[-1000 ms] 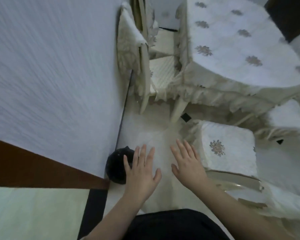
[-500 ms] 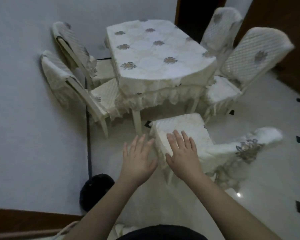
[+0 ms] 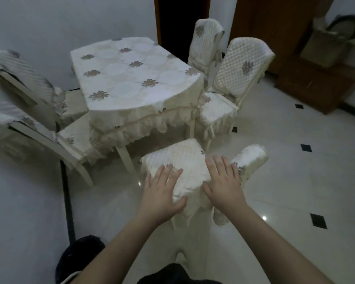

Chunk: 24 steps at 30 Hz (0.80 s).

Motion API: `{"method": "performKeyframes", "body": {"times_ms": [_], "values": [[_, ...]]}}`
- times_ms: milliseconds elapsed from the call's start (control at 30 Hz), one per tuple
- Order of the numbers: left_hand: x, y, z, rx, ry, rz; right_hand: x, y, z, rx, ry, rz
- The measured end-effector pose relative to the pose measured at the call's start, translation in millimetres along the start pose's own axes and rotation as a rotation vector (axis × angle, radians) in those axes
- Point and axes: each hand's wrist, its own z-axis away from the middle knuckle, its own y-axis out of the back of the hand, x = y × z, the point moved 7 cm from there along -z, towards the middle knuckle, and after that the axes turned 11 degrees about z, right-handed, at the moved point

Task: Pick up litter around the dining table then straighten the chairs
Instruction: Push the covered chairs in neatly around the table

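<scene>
head view, looking down: both hands reach forward in the lower middle of the frame over a fallen chair (image 3: 182,171). the left hand (image 3: 162,193) and the right hand (image 3: 223,185) have their fingers straight and spread apart, gripping nothing; whether the palms touch the quilted cover or hang just above it cannot be told. the chair seems to lie tipped over, its padded seat facing up toward the camera and its backrest down at the right near the floor, so the flat hands look placed to take it by the seat edges and set it upright, which would be the straightening part of the task. no litter shows on the floor around the table.

above it, in the middle of the frame, stands the dining bench (image 3: 131,78) under a cream cloth with flower motifs and a frilled hem. two covered chairs (image 3: 232,78) stand close at its right edge, two more (image 3: 29,111) lean in at the left edge against a pale wall. the floor (image 3: 295,181) is glossy white tile with small black diamond insets. a dark doorway and brown wooden furniture fill the upper right; a dark round object (image 3: 78,257) sits at the lower left.
</scene>
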Motion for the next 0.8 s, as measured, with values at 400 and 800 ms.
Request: {"method": "performKeyframes", "body": {"times_ms": [400, 800], "values": [[4.5, -52.8, -106.5, -0.174, -0.050, 0.061, 98.3, -25.4, -52.0, -0.072, -0.119, 0.056], [16.1, -97.3, -132.0, -0.242, 0.070, 0.129, 131.6, -69.6, -87.2, -0.151, -0.026, -0.117]]}}
